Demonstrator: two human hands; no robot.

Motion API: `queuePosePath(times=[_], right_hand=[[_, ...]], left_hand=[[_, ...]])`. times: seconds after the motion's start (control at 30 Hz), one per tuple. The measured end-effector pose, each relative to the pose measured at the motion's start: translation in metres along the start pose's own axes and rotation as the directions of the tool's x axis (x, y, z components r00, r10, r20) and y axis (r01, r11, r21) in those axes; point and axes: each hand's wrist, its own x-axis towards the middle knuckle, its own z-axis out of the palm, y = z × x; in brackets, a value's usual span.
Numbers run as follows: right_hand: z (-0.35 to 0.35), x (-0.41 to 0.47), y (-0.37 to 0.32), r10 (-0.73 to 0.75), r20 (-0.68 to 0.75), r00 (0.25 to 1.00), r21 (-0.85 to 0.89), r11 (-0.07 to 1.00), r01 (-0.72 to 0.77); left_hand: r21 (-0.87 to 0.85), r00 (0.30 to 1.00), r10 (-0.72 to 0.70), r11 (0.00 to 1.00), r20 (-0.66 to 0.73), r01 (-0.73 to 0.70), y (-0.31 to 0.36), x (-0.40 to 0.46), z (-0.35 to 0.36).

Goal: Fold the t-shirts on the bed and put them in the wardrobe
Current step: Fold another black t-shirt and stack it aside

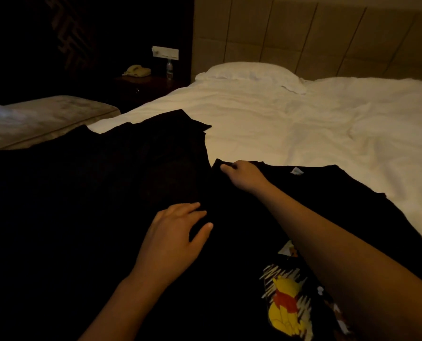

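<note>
A black t-shirt with a yellow cartoon bear print is lying spread on the white bed, on the near side of the pillow. A fold of its fabric at the far left corner is being pinched by the right hand, with the fingers curled round the cloth and the forearm stretching across the shirt. A white label is showing at the neckline, just right of that hand.

The left hand is being held flat on the dark fabric nearer the camera than the right hand, fingers spread and relaxed, nothing gripped.

A second dark garment is lying left of the printed t-shirt, its edge touching or overlapping it; the boundary cannot be told in the dim light.

Left of the pillow, a telephone and a small bottle are standing on a dark bedside table. Behind the pillow, a padded headboard is rising. A grey upholstered seat is set left of the bed.
</note>
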Motion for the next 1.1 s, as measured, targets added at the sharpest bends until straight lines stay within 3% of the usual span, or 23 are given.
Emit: queuePosePath(times=[0.23, 0.4, 0.53, 0.73, 0.87, 0.97, 1.1], right_hand=[[0.017, 0.02, 0.004, -0.023, -0.199, 0.98, 0.023, 0.999, 0.028], [0.024, 0.012, 0.009, -0.003, -0.26, 0.966, -0.015, 1.0, -0.001], [0.01, -0.022, 0.009, -0.085, -0.339, 0.937, -0.206, 0.978, 0.014], [0.0, -0.105, 0.029, -0.219, -0.23, 0.948, -0.399, 0.91, 0.113], [0.004, -0.136, 0.046, -0.152, -0.087, 0.985, -0.473, 0.876, 0.093], [-0.002, -0.151, 0.049, -0.151, -0.086, 0.985, -0.411, 0.906, 0.103], [-0.028, -0.18, 0.055, -0.151, -0.283, 0.947, -0.285, 0.956, 0.067]], left_hand=[[-0.029, 0.997, 0.052, 0.998, 0.056, -0.05, -0.003, 0.0, -0.003], [-0.033, 0.999, 0.037, 0.999, 0.017, -0.037, -0.004, -0.003, 0.001], [-0.032, 0.988, 0.132, 0.991, 0.078, -0.13, -0.001, -0.005, -0.001], [0.078, 0.969, 0.169, 0.98, 0.179, -0.185, 0.0, -0.005, 0.002], [0.134, 0.965, 0.141, 0.976, 0.222, -0.174, 0.006, -0.006, -0.003], [0.22, 0.958, 0.134, 0.956, 0.255, -0.193, 0.016, -0.006, -0.009], [0.19, 0.955, 0.133, 0.964, 0.264, -0.187, 0.04, -0.006, -0.014]])
